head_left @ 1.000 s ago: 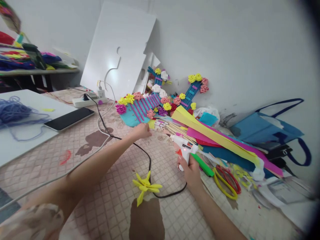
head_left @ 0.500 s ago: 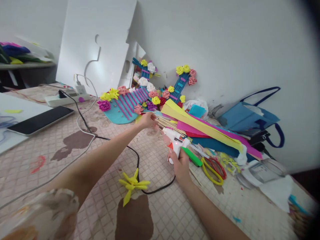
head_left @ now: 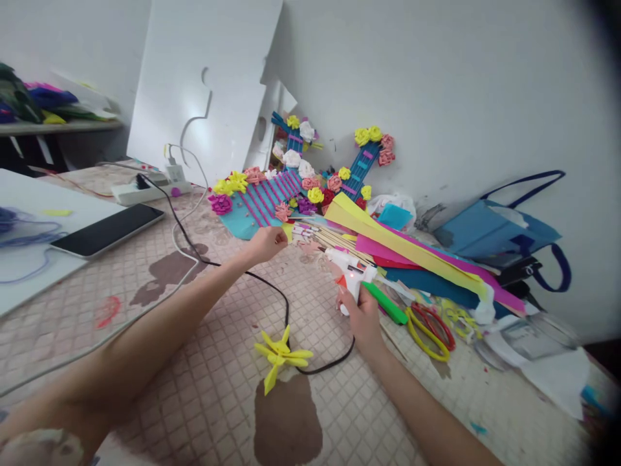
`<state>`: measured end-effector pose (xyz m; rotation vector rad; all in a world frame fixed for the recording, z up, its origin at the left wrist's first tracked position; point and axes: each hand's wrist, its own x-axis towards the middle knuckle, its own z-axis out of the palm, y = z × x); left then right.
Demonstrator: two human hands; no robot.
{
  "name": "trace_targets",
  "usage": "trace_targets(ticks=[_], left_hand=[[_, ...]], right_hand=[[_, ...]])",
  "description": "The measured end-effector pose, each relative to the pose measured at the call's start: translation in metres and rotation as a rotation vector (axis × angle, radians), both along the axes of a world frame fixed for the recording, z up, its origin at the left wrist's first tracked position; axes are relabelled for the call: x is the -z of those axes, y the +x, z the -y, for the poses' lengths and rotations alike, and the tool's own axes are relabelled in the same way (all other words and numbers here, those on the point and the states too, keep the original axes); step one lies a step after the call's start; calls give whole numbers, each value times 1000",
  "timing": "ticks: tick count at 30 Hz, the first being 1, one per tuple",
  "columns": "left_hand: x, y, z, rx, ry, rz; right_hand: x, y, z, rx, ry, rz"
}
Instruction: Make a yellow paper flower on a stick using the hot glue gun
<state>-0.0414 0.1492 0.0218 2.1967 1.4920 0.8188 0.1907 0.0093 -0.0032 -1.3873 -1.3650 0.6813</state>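
My right hand (head_left: pixel 363 318) is wrapped round the handle of a white hot glue gun (head_left: pixel 350 264), whose small red light glows and whose nozzle points left. My left hand (head_left: pixel 268 245) hovers over the table left of a bundle of thin wooden sticks (head_left: pixel 334 237). Its fingers are curled together, and anything between them is hidden. A yellow folded flower (head_left: pixel 281 355) lies on the table between my forearms, beside the black cord (head_left: pixel 286 304). Behind my left hand lies a turquoise guitar-shaped craft (head_left: pixel 257 206) with purple strips and paper flowers.
Right of the glue gun lie a green stick-like object (head_left: pixel 388 304), scissors with yellow and red handles (head_left: pixel 429 336) and rolled coloured sheets (head_left: pixel 412 249). A blue bag (head_left: pixel 495 223) leans on the wall. At left are a phone (head_left: pixel 109 230), a power strip (head_left: pixel 150 189) and a white cable (head_left: pixel 145 310).
My left hand has drawn back to the left, away from the wooden sticks. My right hand still holds the glue gun in about the same place. The view has turned slightly left.
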Motion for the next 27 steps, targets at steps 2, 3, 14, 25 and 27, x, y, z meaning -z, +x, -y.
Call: trace_targets(ticks=[2, 3, 14, 25, 27], left_hand=[[2, 12, -5, 4, -26, -38], [2, 20, -8, 2, -37, -54], [5, 71, -41, -1, -171, -174], [6, 77, -50, -121, 12, -44], [2, 71, -49, -127, 17, -54]], right_hand=[[-1, -1, 1, 16, 9, -20], [-1, 0, 2, 18, 15, -23], [6, 4, 4, -23, 13, -63], [4, 3, 5, 2, 24, -73], [5, 3, 4, -1, 17, -67]])
